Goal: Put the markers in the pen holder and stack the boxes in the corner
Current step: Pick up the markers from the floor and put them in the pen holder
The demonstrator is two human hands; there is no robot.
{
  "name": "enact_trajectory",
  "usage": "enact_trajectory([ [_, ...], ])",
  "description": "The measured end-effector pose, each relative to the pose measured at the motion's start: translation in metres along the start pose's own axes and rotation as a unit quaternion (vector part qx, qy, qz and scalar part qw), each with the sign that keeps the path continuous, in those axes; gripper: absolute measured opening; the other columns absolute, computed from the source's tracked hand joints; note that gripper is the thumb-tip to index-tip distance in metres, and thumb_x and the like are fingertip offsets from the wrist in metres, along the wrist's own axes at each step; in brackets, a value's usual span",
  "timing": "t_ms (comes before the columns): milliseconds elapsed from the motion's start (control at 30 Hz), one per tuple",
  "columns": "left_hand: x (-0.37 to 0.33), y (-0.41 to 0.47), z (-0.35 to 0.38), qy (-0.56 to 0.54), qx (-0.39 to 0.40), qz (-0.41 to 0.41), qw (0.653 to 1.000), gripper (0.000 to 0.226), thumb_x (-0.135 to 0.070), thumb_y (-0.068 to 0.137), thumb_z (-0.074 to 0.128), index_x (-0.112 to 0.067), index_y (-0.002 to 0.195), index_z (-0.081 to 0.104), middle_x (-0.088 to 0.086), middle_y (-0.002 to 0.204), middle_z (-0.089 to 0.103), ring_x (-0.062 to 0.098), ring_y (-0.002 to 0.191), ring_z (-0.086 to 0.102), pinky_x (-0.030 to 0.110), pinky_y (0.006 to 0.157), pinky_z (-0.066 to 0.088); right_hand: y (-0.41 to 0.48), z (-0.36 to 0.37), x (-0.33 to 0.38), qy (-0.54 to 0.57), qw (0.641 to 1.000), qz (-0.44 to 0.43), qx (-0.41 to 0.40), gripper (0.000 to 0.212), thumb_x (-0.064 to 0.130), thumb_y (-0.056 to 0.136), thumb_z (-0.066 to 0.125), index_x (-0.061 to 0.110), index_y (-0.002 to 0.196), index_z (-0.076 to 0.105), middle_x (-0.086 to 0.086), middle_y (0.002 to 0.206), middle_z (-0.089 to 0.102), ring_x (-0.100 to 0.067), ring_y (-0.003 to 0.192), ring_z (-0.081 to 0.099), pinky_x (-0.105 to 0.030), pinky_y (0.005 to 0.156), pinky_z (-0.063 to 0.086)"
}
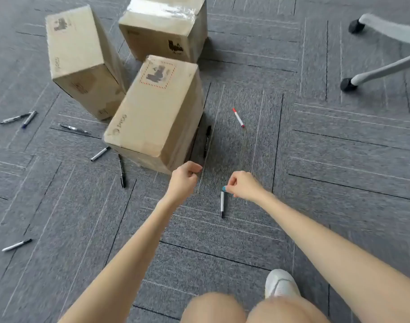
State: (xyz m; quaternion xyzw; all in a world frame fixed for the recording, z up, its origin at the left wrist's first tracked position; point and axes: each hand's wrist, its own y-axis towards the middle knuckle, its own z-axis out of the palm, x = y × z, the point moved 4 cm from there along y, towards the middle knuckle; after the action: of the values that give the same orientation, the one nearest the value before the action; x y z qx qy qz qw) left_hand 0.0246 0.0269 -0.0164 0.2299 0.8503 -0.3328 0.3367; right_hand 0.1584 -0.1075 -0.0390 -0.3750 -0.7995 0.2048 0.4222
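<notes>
Three taped cardboard boxes stand close together on the grey carpet: one at the left (80,59), one at the back (162,26) and the nearest one (157,108). Several markers lie scattered around them. My right hand (244,185) pinches the teal-capped end of a white marker (222,203) that points toward me. My left hand (184,180) is curled with nothing in it, just off the near corner of the nearest box. A red-capped marker (238,117) lies farther out and a black marker (207,141) lies against the nearest box's right side. No pen holder is in view.
More markers lie to the left: one white (100,153), one black (122,169), a pair (20,118), another (73,128) and one near me (16,244). A chair base with castors (348,84) stands at the right. My knees and a white shoe (281,285) are at the bottom.
</notes>
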Motion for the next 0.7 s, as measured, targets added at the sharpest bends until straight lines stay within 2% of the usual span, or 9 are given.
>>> enact_trajectory([
  [133,0.047,0.02,0.029,-0.002,-0.004,0.001,1.0,0.042,0.005,0.086,0.043,-0.012,0.119,0.063,0.004,0.119,0.064,0.017,0.108,0.059,0.023,0.086,0.042,0.034,0.047,-0.028,-0.09,0.996,0.003,-0.002,0.036,0.037,0.088,0.063,0.002,0.086,0.067,-0.01,0.073,0.066,-0.025,0.067,0.063,-0.038,0.072,0.055],
  [200,0.062,0.028,0.041,-0.013,-0.008,0.015,1.0,0.044,0.006,0.087,0.043,-0.013,0.123,0.06,0.005,0.122,0.062,0.018,0.107,0.058,0.026,0.086,0.043,0.048,0.065,-0.04,-0.129,0.991,-0.002,-0.016,0.037,0.041,0.087,0.064,0.007,0.073,0.059,-0.004,0.062,0.057,-0.018,0.054,0.054,-0.032,0.062,0.052],
  [267,0.067,0.036,0.05,-0.005,-0.002,0.043,0.999,0.046,0.007,0.087,0.044,-0.012,0.127,0.057,0.006,0.128,0.06,0.018,0.111,0.057,0.031,0.094,0.046,0.056,0.076,-0.046,-0.15,0.988,-0.007,-0.03,0.038,0.04,0.086,0.065,0.012,0.065,0.052,0.001,0.055,0.049,-0.015,0.048,0.047,-0.03,0.057,0.05],
  [333,0.071,0.046,0.056,0.0,-0.002,0.058,0.998,0.048,0.008,0.088,0.045,-0.01,0.131,0.054,0.008,0.132,0.057,0.021,0.116,0.057,0.034,0.099,0.047,0.062,0.081,-0.049,-0.135,0.99,-0.008,-0.042,0.032,0.035,0.088,0.065,0.009,0.071,0.058,-0.001,0.057,0.055,-0.016,0.05,0.053,-0.031,0.057,0.053],
  [400,0.072,0.054,0.061,-0.003,-0.008,0.061,0.998,0.049,0.009,0.087,0.046,-0.01,0.131,0.053,0.01,0.132,0.057,0.023,0.117,0.057,0.032,0.098,0.047,0.068,0.079,-0.049,-0.097,0.994,-0.007,-0.041,0.027,0.028,0.09,0.062,0.004,0.077,0.064,-0.004,0.062,0.061,-0.019,0.054,0.06,-0.03,0.055,0.052],
  [500,0.067,0.067,0.068,-0.001,-0.015,0.067,0.998,0.048,0.01,0.088,0.046,-0.009,0.131,0.053,0.009,0.131,0.058,0.02,0.117,0.056,0.025,0.094,0.044,0.084,0.059,-0.045,-0.072,0.995,-0.028,-0.059,0.025,0.027,0.092,0.058,0.005,0.08,0.061,-0.007,0.068,0.063,-0.023,0.064,0.068,-0.033,0.059,0.054],
  [567,0.059,0.08,0.073,0.012,-0.02,0.076,0.997,0.047,0.009,0.089,0.044,-0.011,0.131,0.052,0.007,0.131,0.057,0.018,0.119,0.054,0.024,0.095,0.042,0.099,0.042,-0.043,-0.064,0.994,-0.037,-0.085,0.023,0.027,0.093,0.056,0.007,0.081,0.057,-0.01,0.074,0.064,-0.027,0.068,0.067,-0.035,0.058,0.053],
  [700,0.04,0.117,0.082,0.088,-0.067,0.115,0.987,0.045,0.0,0.091,0.048,-0.015,0.133,0.047,0.005,0.139,0.046,0.022,0.131,0.042,0.034,0.105,0.039,0.13,0.01,-0.038,-0.078,0.985,-0.056,-0.146,0.021,0.027,0.096,0.047,0.007,0.089,0.051,-0.009,0.079,0.06,-0.028,0.067,0.06,-0.034,0.054,0.044],
])
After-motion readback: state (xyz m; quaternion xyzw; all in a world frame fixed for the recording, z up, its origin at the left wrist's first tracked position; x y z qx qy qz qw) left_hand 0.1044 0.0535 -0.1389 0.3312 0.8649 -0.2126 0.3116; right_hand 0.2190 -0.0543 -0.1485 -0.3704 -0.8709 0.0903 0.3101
